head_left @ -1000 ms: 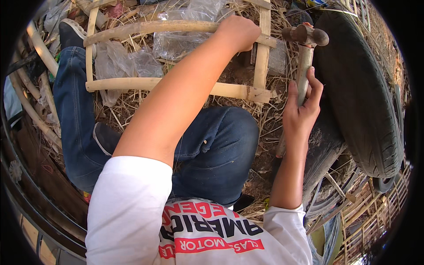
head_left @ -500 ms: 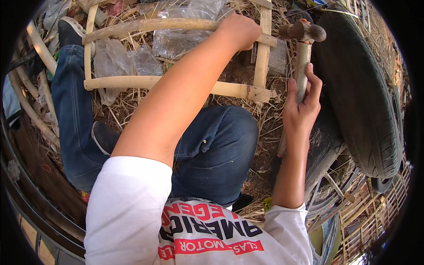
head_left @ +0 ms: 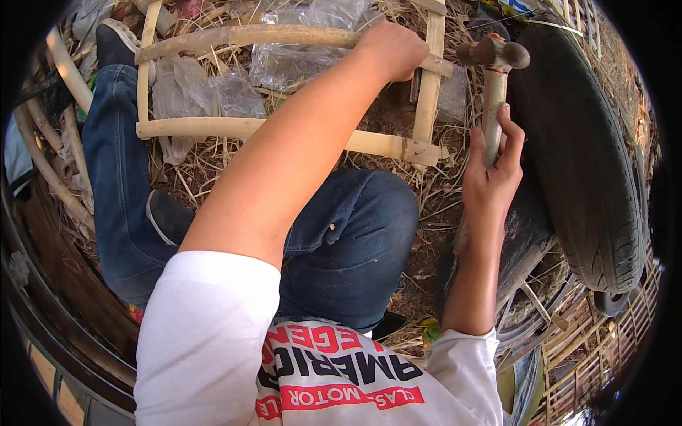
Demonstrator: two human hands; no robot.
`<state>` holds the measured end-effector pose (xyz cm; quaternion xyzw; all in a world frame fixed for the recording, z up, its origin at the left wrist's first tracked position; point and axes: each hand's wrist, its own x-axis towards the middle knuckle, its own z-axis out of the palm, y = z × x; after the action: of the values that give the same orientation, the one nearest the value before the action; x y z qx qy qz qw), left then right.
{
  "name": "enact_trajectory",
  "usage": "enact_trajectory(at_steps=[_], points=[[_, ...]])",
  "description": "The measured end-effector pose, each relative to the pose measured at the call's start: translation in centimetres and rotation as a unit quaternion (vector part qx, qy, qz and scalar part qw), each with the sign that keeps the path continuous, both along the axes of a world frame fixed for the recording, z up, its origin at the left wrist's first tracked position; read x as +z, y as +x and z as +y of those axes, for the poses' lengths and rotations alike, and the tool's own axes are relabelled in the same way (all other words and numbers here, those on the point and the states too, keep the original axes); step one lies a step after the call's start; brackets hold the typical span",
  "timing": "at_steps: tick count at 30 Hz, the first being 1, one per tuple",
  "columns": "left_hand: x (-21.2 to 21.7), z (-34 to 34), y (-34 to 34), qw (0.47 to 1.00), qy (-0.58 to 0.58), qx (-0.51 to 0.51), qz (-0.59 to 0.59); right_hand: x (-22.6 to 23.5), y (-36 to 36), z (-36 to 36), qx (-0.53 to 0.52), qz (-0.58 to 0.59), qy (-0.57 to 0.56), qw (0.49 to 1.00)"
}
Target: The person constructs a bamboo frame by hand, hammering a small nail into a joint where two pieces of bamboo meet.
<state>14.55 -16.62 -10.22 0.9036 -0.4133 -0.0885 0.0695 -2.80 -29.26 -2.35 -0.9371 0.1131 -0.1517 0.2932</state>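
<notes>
A frame of pale bamboo strips (head_left: 277, 128) lies low over the ground in front of me. My left hand (head_left: 394, 51) reaches across it and is closed over its far crosswise strip (head_left: 234, 40), close to the right-hand upright (head_left: 428, 103). What else those fingers hold, if anything, is hidden from above. To the right of the frame, my right hand (head_left: 496, 160) is wrapped round the wooden handle of a hammer (head_left: 495, 92). The hammer stands head-up, its rounded metal head (head_left: 492, 54) apart from the bamboo.
A large black tyre (head_left: 586, 156) leans close beside the hammer on the right. Clear plastic sheets (head_left: 185, 96), dry straw and a grey block (head_left: 452, 96) lie under and around the frame. My bent knee (head_left: 380, 213) is just below it. Bamboo poles (head_left: 53, 160) lie at left.
The frame's right side, both hands and the hammer appear slightly further right in the picture. Both grips look the same.
</notes>
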Motion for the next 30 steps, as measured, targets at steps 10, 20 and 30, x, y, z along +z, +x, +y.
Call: enact_trajectory(at_steps=[10,20,30], points=[[-0.1,0.4,0.6,0.998,-0.04,-0.036,0.017,-0.4,-0.4,-0.1,-0.024,0.069,0.026,0.997],[-0.5,0.0,0.5,0.999,-0.038,-0.03,0.002,0.4,0.4,-0.5,0.01,0.129,-0.003,0.992],[-1.0,-0.2,0.7,0.999,-0.038,-0.03,0.003,0.4,-0.4,0.2,0.025,0.039,0.009,0.999]])
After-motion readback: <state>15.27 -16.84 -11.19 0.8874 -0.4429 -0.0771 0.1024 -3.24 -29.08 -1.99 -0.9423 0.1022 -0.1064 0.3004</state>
